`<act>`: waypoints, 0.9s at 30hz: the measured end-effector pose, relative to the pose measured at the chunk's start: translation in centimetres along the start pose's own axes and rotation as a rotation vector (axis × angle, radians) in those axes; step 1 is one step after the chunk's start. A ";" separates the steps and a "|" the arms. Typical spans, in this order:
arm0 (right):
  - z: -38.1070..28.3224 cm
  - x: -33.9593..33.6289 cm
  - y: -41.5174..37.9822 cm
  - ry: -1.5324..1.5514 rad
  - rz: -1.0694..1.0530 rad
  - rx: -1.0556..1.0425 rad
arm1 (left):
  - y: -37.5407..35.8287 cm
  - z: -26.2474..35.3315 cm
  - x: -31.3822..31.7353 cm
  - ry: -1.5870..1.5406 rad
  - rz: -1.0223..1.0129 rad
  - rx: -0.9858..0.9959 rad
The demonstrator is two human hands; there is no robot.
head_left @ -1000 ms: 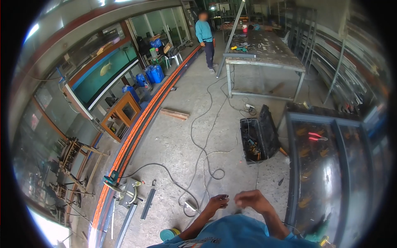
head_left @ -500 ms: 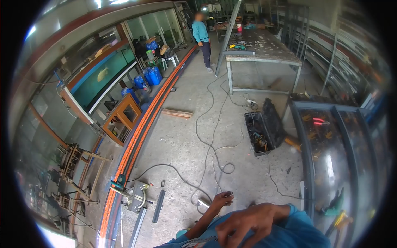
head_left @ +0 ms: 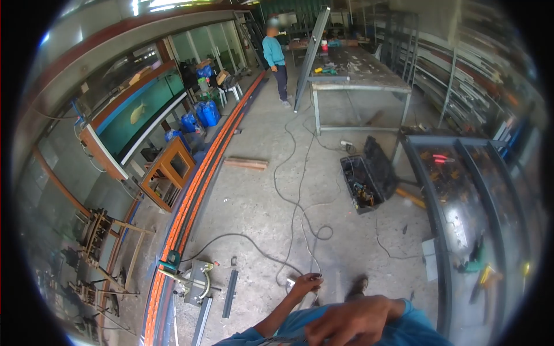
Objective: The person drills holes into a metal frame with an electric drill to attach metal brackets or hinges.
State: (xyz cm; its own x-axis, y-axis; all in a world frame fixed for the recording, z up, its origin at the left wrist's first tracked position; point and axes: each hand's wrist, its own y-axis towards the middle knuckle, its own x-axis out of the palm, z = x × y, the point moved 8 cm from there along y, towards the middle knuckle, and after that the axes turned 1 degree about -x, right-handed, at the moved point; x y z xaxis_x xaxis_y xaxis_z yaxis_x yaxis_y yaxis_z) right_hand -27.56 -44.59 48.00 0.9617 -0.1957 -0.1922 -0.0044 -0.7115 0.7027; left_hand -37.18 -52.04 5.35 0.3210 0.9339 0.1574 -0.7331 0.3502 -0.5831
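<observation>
My left hand [head_left: 310,282] is held out low over the floor, its fingers pinched together. What they hold, if anything, is too small to make out. My right hand [head_left: 353,322] hangs in front of my blue shirt, back upward, with loosely bent fingers and nothing visible in them. Beneath the left hand, a grey cable [head_left: 245,236] runs across the concrete. Left of my hands stands a mitre saw [head_left: 196,279] with a green handle. A dark metal profile [head_left: 229,294] lies beside it.
An open black toolbox [head_left: 360,187] lies ahead right. Pliers with red handles [head_left: 443,158] lie on the dark framed panel [head_left: 450,213]. Long orange-striped bars [head_left: 202,164] line the left. A person [head_left: 275,55] stands by the metal workbench [head_left: 358,86]. Wood strips [head_left: 246,164] lie mid-floor.
My left hand has dropped slightly and shifted a little left. My right hand has moved lower, its fingers curling in. The view has shifted, and my shoe now shows.
</observation>
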 end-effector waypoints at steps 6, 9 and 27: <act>0.5 1.7 1.2 -0.003 0.095 0.013 | -1.0 -2.4 0.7 -0.012 -0.049 -0.038; -0.3 1.5 1.4 -0.134 0.242 -0.100 | -1.6 -2.9 1.4 0.007 -0.089 -0.034; 0.9 1.8 6.7 0.025 0.834 -0.403 | -0.9 -3.9 -2.6 0.117 0.026 -0.032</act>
State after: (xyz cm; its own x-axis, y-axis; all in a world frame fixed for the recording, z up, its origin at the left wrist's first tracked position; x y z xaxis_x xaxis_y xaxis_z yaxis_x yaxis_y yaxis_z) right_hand -26.11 -50.31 51.75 0.6961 -0.5205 0.4945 -0.6065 -0.0578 0.7930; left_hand -34.96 -55.06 2.37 0.3714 0.9272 0.0490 -0.7233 0.3221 -0.6108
